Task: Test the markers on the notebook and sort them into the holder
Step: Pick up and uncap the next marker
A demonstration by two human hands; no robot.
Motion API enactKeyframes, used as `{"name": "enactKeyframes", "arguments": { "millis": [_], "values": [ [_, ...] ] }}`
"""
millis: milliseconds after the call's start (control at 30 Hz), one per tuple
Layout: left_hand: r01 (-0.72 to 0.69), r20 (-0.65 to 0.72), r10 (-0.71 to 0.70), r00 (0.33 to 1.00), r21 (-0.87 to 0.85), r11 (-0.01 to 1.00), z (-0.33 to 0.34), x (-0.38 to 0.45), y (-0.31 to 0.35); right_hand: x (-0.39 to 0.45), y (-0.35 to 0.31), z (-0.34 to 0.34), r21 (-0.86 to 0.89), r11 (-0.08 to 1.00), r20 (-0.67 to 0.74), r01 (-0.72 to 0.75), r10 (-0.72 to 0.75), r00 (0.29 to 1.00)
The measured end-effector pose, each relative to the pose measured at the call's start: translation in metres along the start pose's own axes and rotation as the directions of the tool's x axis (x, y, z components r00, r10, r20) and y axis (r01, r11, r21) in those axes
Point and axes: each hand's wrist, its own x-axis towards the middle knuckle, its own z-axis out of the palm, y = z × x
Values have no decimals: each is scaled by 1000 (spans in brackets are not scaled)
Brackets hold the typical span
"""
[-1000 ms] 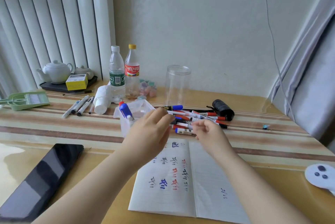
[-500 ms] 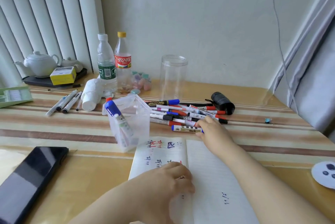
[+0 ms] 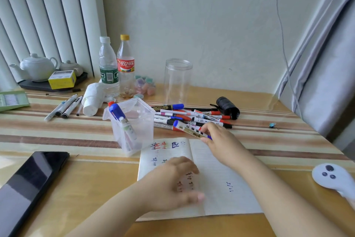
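An open notebook point(image 3: 221, 175) lies in front of me with red and blue scribbles on its left page. My right hand point(image 3: 221, 142) grips a blue-capped marker point(image 3: 189, 130), lifted just off the heap of markers point(image 3: 194, 117) behind the notebook. My left hand point(image 3: 172, 183) rests flat on the left page, fingers spread and blurred. Left of the heap stands the clear square holder point(image 3: 134, 127) with a blue-capped marker point(image 3: 123, 121) leaning inside it.
A tall clear jar point(image 3: 177, 81) and two bottles point(image 3: 115, 67) stand at the back. Loose pens point(image 3: 65, 107) and a paper roll point(image 3: 93, 98) lie at left, a black phone point(image 3: 28, 185) near left, a white controller point(image 3: 334, 178) at right, a black roll point(image 3: 227, 107) beside the heap.
My left hand has dropped from above the holder onto the notebook's left page. My right hand has picked a blue-capped marker out of the heap and raised it.
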Motion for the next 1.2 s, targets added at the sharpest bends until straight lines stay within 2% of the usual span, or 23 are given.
{"name": "enactKeyframes", "arguments": {
  "millis": [67, 133, 233, 300, 333, 367, 400, 433, 467, 500, 533, 567, 600, 633, 700, 833, 967, 1200],
  "values": [
    [107, -181, -110, 977, -25, 994, -6, 2, 0, -6, -10, -3, 272, 960, 39, -69, 60, 997],
    [205, -311, -211, 926, -52, 977, -12, 6, -1, -11, -22, -3, 565, 815, 86, -128, 96, 992],
    [271, -301, -313, 901, -172, 947, -18, 9, 1, -18, -41, -2, 834, 523, 135, -177, 118, 984],
    [288, -271, -326, 906, -170, 942, -21, 8, 3, -24, -52, -5, 916, 338, 182, -215, 128, 975],
    [295, -264, -331, 906, -167, 941, -21, 6, 4, -27, -56, -7, 926, 295, 207, -237, 131, 970],
    [301, -255, -338, 906, -175, 937, -22, 5, 4, -30, -58, -9, 913, 304, 238, -270, 139, 961],
    [311, -244, -349, 905, -184, 933, -22, 3, 4, -33, -61, -11, 870, 383, 271, -310, 153, 950],
    [329, -228, -364, 903, -179, 927, -22, 1, 3, -37, -61, -13, 783, 528, 278, -329, 177, 944],
    [349, -211, -379, 901, -164, 923, -24, -1, 3, -40, -59, -12, 658, 694, 216, -294, 200, 956],
    [362, -195, -387, 901, -152, 920, -25, -3, 2, -42, -57, -10, 496, 846, 63, -195, 189, 980],
    [368, -178, -391, 903, -146, 918, -26, -4, 0, -44, -54, -9, 287, 957, -161, -48, 97, 982],
    [371, -158, -391, 907, -140, 918, -28, -6, 0, -45, -51, -9, 58, 993, -339, 105, -79, 938],
    [373, -132, -388, 912, -126, 919, -30, -7, 0, -45, -48, -8, -146, 961, -408, 235, -275, 870],
    [368, -105, -379, 920, -109, 923, -32, -8, 1, -44, -48, -5, -294, 901, -372, 319, -416, 830],
    [335, -64, -340, 938, -75, 939, -33, -10, 4, -40, -47, 5, -438, 805, -240, 401, -535, 810],
    [293, -68, -290, 954, 34, 955, -32, -13, 10, -36, -47, 25, -484, 740, -152, 468, -597, 787],
    [287, -66, -280, 958, 139, 948, -33, -12, 7, -42, -54, 24, -527, 728, -207, 439, -610, 765],
    [276, 8, -278, 961, 81, 958, -32, -16, 7, -49, -58, 22, -417, 801, -43, 429, -489, 871]
  ]
}}
